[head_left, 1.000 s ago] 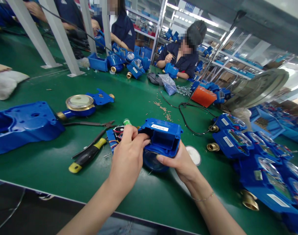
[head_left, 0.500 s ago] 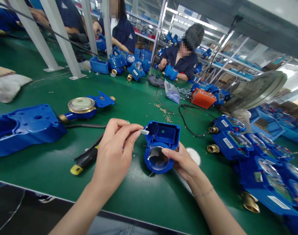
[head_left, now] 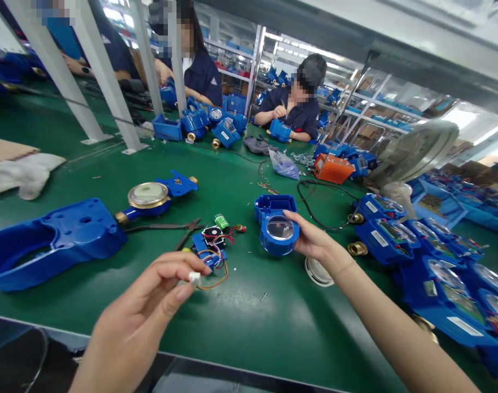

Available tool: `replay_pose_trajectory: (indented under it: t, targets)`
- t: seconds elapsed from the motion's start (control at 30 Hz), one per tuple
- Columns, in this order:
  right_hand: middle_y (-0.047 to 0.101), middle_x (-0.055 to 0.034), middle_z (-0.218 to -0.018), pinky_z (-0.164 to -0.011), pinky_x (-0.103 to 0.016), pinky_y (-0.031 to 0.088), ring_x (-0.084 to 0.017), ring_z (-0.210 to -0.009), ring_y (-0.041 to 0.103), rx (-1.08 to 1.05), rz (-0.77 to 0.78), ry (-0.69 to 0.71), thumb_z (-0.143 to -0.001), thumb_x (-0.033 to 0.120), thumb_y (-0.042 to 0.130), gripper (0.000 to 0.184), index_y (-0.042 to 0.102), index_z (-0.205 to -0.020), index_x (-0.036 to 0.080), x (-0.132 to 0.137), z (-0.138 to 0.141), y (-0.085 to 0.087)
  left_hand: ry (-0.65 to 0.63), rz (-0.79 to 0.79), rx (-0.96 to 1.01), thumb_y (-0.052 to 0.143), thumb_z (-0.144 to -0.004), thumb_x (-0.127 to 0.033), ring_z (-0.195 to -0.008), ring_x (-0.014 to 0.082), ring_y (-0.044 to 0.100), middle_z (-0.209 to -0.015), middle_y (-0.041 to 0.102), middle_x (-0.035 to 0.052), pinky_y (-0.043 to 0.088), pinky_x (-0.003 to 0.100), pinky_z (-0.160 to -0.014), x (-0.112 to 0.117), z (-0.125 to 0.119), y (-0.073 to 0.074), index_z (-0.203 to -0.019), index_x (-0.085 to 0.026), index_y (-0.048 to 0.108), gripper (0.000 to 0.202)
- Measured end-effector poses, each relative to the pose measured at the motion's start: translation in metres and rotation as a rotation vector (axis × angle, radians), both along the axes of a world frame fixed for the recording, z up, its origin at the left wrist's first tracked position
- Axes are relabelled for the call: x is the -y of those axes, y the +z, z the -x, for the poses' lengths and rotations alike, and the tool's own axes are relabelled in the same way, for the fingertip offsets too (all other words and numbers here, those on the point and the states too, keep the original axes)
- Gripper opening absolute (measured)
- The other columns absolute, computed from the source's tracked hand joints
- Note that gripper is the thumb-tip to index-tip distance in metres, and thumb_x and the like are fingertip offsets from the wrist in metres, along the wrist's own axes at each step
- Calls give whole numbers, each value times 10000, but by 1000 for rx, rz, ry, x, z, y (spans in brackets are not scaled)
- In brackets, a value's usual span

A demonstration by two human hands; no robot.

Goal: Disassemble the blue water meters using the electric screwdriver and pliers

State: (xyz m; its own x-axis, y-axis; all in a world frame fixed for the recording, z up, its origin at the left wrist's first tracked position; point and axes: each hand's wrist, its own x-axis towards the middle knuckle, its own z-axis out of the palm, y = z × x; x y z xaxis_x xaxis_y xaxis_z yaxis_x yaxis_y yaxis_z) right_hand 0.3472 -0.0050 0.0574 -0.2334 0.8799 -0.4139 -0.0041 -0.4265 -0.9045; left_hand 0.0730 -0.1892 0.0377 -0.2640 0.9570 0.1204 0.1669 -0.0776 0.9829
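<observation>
My left hand [head_left: 146,300] pinches a small white plastic piece [head_left: 195,279] between thumb and fingertips, low and left of the middle. In my right hand [head_left: 314,237] is a blue meter housing [head_left: 266,239] with a round clear window and an open rectangular compartment, tilted towards me. The thumb lies at the window's rim. Just beyond my left fingertips lies a wired electronic assembly [head_left: 213,240] with red and yellow leads and a green cylindrical part [head_left: 221,221]. Beneath my right wrist is a white round part [head_left: 318,273], partly covered.
Pliers [head_left: 167,226] and a large blue casing [head_left: 89,224] lie at left, near a brass-ringed meter body [head_left: 148,195]. Several blue meters [head_left: 396,240] line the right side. An orange box [head_left: 333,167] and a black cable [head_left: 314,215] sit farther back. Co-workers sit across the table.
My left hand has drawn back down and left from the housing with the white piece. The housing has moved slightly up and right and tilted. The wired assembly has come into view.
</observation>
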Motion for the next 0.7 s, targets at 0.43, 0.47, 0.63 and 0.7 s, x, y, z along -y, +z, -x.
replay_pose_trajectory:
  t: [0.43,0.47,0.63,0.7]
  targets:
    - [636,-88,-1214,-1123,-467,400,-289,-1231,556,527,-887,174,-840,298,744,217,701,-1050,262,63,43,41,-61,123,72,607,-903,-447,-903,167,729,-914,758,8,576,208,-837,20,3,-4,-1026,-268,672,227]
    - [649,-78,-1211,-1074,-445,453,-274,-1190,590,525,-983,365,-872,309,721,229,698,-1099,286,83,52,41,-74,98,43,608,-906,-429,-909,170,733,-929,763,8,580,209,-833,20,5,-6,-1028,-270,676,212]
    - [677,-109,-1247,-931,-366,558,-252,-1081,672,388,-992,583,-895,353,703,531,538,-1389,248,130,97,14,-71,-115,-200,564,-947,-278,-987,134,710,-1028,746,-23,555,183,-864,20,3,3,-1008,-307,687,141]
    - [747,-73,-1041,-824,-334,573,-226,-922,708,350,-996,578,-955,327,621,287,662,-1226,243,124,105,8,-81,-237,-359,547,-949,-212,-1052,126,683,-1105,717,-18,530,194,-920,22,9,11,-1055,-315,672,194]
